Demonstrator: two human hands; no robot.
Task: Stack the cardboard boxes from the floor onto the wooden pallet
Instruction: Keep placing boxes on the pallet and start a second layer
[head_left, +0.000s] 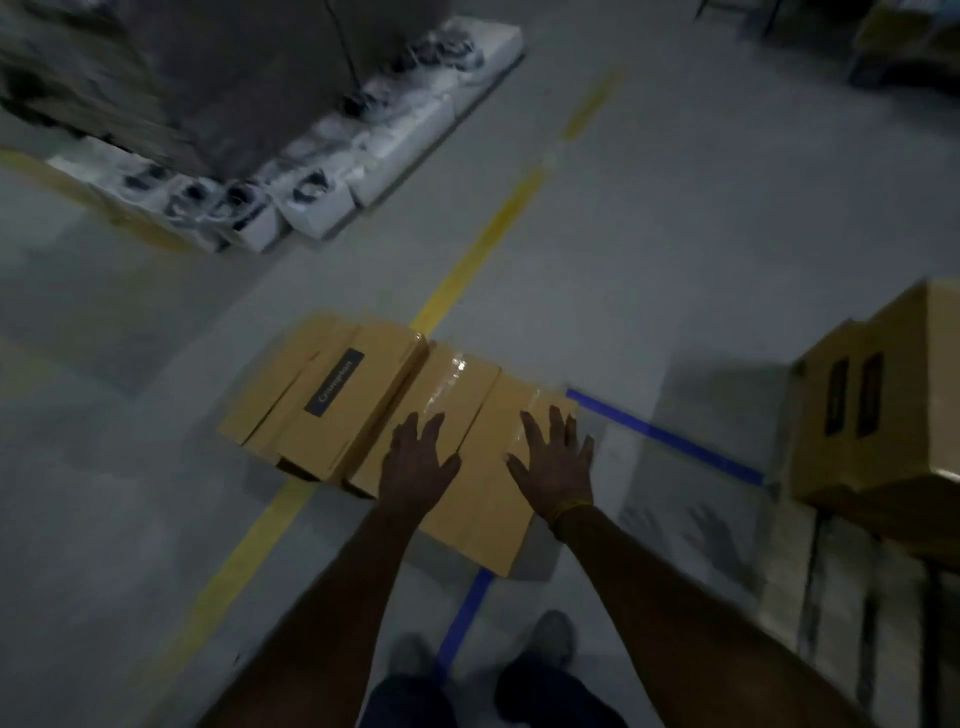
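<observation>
Flat brown cardboard boxes (395, 415) lying side by side on the grey floor (675, 260) at frame centre, both hands spread above them.

All boxes are taped closed, contents unseen. The left hand (415, 467) and right hand (556, 462) are empty, fingers straight and splayed over the nearest boxes; contact cannot be told. At right edge, a larger brown cardboard box (883, 405) sits on a wooden pallet (841, 597).

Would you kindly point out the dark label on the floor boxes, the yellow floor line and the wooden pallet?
Dark label (334, 383), head view: middle of the label.
Yellow floor line (480, 249), head view: stretch beyond the boxes.
Wooden pallet (852, 613), head view: a top slat below the stacked box.
</observation>
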